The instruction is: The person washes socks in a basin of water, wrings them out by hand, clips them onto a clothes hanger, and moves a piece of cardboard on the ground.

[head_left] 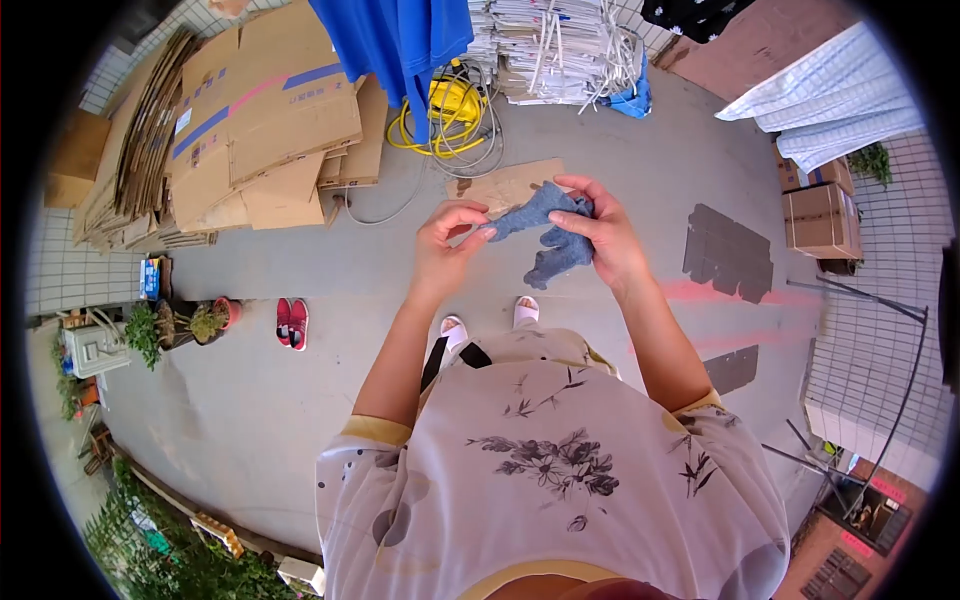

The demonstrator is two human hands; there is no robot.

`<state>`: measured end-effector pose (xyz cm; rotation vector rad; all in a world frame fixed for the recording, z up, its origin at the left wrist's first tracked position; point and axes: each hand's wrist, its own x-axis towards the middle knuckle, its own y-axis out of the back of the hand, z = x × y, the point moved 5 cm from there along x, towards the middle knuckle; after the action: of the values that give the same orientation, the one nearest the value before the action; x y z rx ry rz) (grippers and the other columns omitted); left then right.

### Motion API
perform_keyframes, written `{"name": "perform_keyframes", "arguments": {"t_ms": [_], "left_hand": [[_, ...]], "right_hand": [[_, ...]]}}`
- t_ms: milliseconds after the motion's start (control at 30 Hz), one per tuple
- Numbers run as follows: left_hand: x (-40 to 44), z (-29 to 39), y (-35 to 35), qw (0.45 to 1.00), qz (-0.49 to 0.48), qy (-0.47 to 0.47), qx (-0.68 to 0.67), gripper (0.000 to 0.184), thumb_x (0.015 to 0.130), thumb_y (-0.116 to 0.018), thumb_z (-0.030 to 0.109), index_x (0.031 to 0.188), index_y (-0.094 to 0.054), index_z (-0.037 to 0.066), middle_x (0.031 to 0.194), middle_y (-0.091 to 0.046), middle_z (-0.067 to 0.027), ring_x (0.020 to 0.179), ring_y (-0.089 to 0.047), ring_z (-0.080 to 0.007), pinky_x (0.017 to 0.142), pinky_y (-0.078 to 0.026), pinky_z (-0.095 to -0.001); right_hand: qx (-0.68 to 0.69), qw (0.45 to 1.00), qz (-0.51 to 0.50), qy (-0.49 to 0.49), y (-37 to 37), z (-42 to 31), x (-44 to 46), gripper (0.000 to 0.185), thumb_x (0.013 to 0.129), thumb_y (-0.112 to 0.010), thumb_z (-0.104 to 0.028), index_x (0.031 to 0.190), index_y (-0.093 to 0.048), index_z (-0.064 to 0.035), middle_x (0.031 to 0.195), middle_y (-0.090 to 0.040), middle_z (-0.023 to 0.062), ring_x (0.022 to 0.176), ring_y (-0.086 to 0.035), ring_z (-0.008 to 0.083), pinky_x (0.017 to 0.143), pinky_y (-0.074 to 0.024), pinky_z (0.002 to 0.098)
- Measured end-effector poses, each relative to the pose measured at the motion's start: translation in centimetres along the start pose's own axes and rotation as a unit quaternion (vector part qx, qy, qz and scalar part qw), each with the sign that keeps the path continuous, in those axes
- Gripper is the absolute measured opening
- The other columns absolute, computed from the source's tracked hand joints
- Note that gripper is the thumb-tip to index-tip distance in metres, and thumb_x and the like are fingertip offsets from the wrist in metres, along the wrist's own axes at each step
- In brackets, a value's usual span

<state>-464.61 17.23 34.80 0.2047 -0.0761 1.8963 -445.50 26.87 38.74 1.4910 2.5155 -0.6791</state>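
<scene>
A grey-blue cloth piece [562,247], perhaps a sock or glove, is stretched between my two hands in front of my body. My left hand [447,243] pinches its narrow left end between thumb and fingertips. The bunched right part is gripped by my right hand [607,232], thumb on top. One end of the cloth hangs down below the right fingers. Beyond the hands a flat brown cardboard piece [510,182] lies on the grey floor.
Flattened cardboard boxes [270,100] are stacked at the upper left. Blue cloth [400,45] hangs near a yellow machine [456,98] with coiled hose. Bundled paper [550,50] stands behind. Red shoes [292,323] and potted plants are left; boxes [822,220] and hanging striped cloth [835,90] are right.
</scene>
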Motion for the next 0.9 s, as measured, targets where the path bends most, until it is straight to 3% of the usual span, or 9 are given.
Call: {"name": "perform_keyframes", "arguments": {"t_ms": [100,200,267,467,567,667,767,867,900], "left_hand": [[0.2,0.8,0.5,0.998,-0.024,0.012,-0.053,0.008,0.089,-0.066,0.004,0.094,-0.060,0.004,0.094,-0.064,-0.0034,0.091,-0.057,-0.0082,0.076,-0.048,-0.0252],[-0.4,0.8,-0.3,0.998,-0.009,0.045,-0.044,0.006,0.092,-0.062,0.006,0.095,-0.058,0.003,0.087,-0.062,-0.0019,0.082,-0.055,-0.0074,0.071,-0.046,-0.0235],[-0.8,1.5,-0.8,0.998,0.055,0.030,0.028,0.007,0.094,-0.061,0.007,0.096,-0.057,0.003,0.084,-0.061,-0.0006,0.076,-0.053,-0.0068,0.067,-0.044,-0.0225],[-0.7,6.5,-1.0,0.984,-0.002,-0.006,0.178,0.009,0.094,-0.062,0.009,0.092,-0.057,0.003,0.075,-0.059,0.0018,0.067,-0.048,-0.0028,0.060,-0.040,-0.0193],[-0.7,6.8,-0.7,0.994,-0.032,0.083,-0.058,0.008,0.094,-0.062,0.010,0.093,-0.058,0.003,0.073,-0.059,0.0021,0.066,-0.047,-0.0021,0.060,-0.039,-0.0187],[-1.3,5.5,0.1,0.996,-0.012,0.088,0.005,0.007,0.095,-0.062,0.009,0.095,-0.059,0.003,0.074,-0.059,0.0036,0.066,-0.048,-0.0018,0.060,-0.040,-0.0188],[-2.4,6.3,0.0,0.992,-0.027,0.089,0.088,0.005,0.097,-0.057,0.008,0.097,-0.056,0.004,0.080,-0.059,0.0036,0.071,-0.049,-0.0024,0.067,-0.042,-0.0190],[-2.6,5.4,0.4,0.995,0.023,0.092,-0.028,0.005,0.097,-0.058,0.009,0.098,-0.056,0.004,0.079,-0.059,0.0040,0.072,-0.050,-0.0031,0.065,-0.042,-0.0199],[-2.8,5.1,0.3,0.995,0.022,0.097,0.010,0.005,0.097,-0.058,0.009,0.098,-0.056,0.004,0.078,-0.059,0.0042,0.071,-0.049,-0.0032,0.065,-0.041,-0.0200]], "right_hand": [[-0.053,0.996,-0.029,-0.071,1.3,2.5,-1.0,0.021,0.081,-0.072,-0.001,0.099,-0.062,-0.0074,0.093,-0.064,0.0020,0.080,-0.063,0.0128,0.074,-0.0548,0.0298],[0.096,0.991,0.006,-0.095,2.2,4.0,-2.3,0.019,0.082,-0.072,-0.003,0.097,-0.062,-0.0081,0.094,-0.065,0.0022,0.085,-0.063,0.0130,0.077,-0.0539,0.0296],[0.134,0.990,0.014,-0.041,2.1,3.4,-2.9,0.016,0.082,-0.072,-0.005,0.094,-0.062,-0.0087,0.088,-0.063,0.0008,0.078,-0.061,0.0108,0.073,-0.0521,0.0266],[0.063,0.996,-0.055,0.024,2.4,3.0,-4.1,0.015,0.084,-0.071,-0.007,0.097,-0.063,-0.0086,0.089,-0.059,-0.0007,0.080,-0.055,0.0080,0.070,-0.0461,0.0250],[-0.054,0.992,-0.109,0.018,1.6,2.0,-5.1,0.023,0.087,-0.068,-0.010,0.109,-0.062,-0.0072,0.092,-0.058,-0.0009,0.083,-0.052,0.0076,0.075,-0.0438,0.0237],[-0.041,0.991,-0.128,-0.001,1.6,3.3,-4.7,0.020,0.088,-0.066,-0.012,0.105,-0.059,-0.0066,0.096,-0.058,0.0012,0.087,-0.054,0.0094,0.079,-0.0440,0.0241],[0.101,0.989,-0.109,-0.010,0.8,1.4,-4.9,0.014,0.090,-0.063,-0.007,0.103,-0.058,-0.0061,0.088,-0.057,-0.0012,0.080,-0.053,0.0073,0.073,-0.0445,0.0228],[0.050,0.995,-0.086,0.026,1.7,1.2,-3.9,0.004,0.093,-0.057,-0.006,0.097,-0.055,-0.0060,0.084,-0.055,-0.0023,0.076,-0.049,0.0053,0.068,-0.0425,0.0217],[-0.032,0.994,-0.062,0.082,1.8,1.2,-3.4,0.003,0.094,-0.056,-0.006,0.097,-0.054,-0.0060,0.083,-0.054,-0.0027,0.075,-0.047,0.0049,0.066,-0.0411,0.0215]]}}
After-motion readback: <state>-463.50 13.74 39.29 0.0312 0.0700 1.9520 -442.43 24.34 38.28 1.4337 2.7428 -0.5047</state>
